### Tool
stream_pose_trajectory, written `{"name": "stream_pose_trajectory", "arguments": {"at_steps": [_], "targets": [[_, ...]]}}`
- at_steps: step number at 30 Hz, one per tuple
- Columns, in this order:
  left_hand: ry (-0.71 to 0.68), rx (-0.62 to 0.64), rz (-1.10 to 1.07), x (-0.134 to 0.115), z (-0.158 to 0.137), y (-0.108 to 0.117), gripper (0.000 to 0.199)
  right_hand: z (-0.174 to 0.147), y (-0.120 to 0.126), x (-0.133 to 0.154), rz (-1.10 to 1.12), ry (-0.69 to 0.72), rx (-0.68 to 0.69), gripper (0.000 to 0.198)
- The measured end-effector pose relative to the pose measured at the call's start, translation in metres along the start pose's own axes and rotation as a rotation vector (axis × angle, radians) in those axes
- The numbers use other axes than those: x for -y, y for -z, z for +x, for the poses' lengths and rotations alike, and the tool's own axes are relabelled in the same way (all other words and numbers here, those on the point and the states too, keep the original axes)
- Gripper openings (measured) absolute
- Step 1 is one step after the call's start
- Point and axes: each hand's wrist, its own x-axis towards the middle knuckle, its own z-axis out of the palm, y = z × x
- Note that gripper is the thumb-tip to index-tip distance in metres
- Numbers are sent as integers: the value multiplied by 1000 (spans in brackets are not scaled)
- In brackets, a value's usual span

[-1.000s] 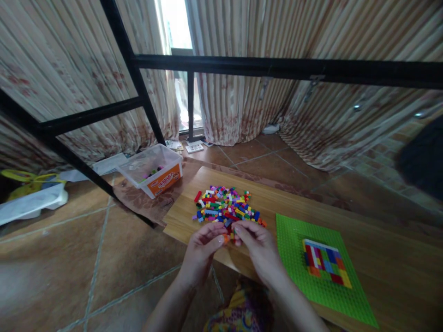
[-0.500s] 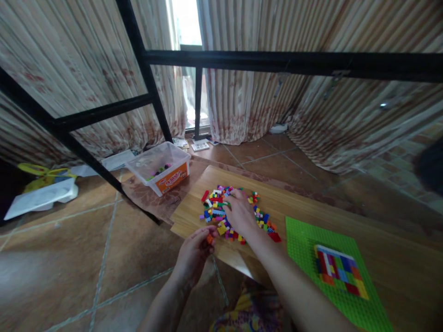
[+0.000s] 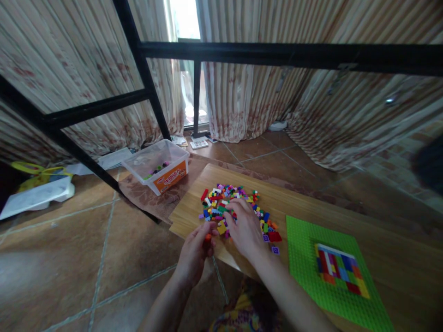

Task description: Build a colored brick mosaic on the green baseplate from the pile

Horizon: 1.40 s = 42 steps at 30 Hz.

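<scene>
A loose pile of small toy building bricks (image 3: 214, 203) in many colours lies on the wooden table. My right hand (image 3: 244, 226) reaches over the pile, palm down, thumb and fingers apart among the bricks; its fingertips partly hide what they touch. At the table's near edge, my left hand (image 3: 195, 251) is closed around an orange brick (image 3: 207, 238), which shows between thumb and fingers. To the right lies a green baseplate (image 3: 304, 258) bearing a flat rectangular block of multicoloured bricks (image 3: 341, 269). Two purple square pieces (image 3: 275, 250) rest beside my right wrist.
Beyond the wooden table (image 3: 194, 198), at the left, stands a clear plastic bin (image 3: 155, 161) with an orange label and some bricks inside. A black metal frame (image 3: 242, 50) crosses the view before striped curtains (image 3: 235, 101). White and yellow items (image 3: 38, 193) lie on the tiled floor.
My right hand has drawn back slightly toward me over the pile, and the purple square pieces by its wrist now show. My left hand keeps the orange brick, nearly in place.
</scene>
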Motion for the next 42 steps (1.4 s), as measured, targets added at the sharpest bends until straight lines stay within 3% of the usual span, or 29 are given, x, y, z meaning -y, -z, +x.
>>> {"name": "stream_pose_trajectory", "arguments": {"at_steps": [6, 10, 13, 19, 25, 31, 35, 42], "targets": [[-77, 141, 198, 4, -7, -13, 38, -54, 12, 21, 210, -173, -1, 12], [-150, 172, 291, 7, -14, -18, 32, -57, 19, 13, 539, -398, 31, 22], [-219, 204, 359, 7, -19, -19, 28, -52, 24, 8, 643, -444, 52, 29], [-348, 318, 530, 5, -23, -12, 25, -54, 25, 10, 634, -405, 98, 20], [-178, 345, 441, 9, -23, -8, 34, -59, 23, 6, 696, -482, 152, 32], [-102, 282, 318, 11, -13, -18, 40, -51, 15, 0, 642, -485, 84, 28], [-85, 210, 253, 10, 2, -26, 43, -26, 9, -9, 597, -528, 44, 33], [-36, 85, 236, 11, 10, -17, 36, 20, 11, -27, 287, -400, -8, 28]]}}
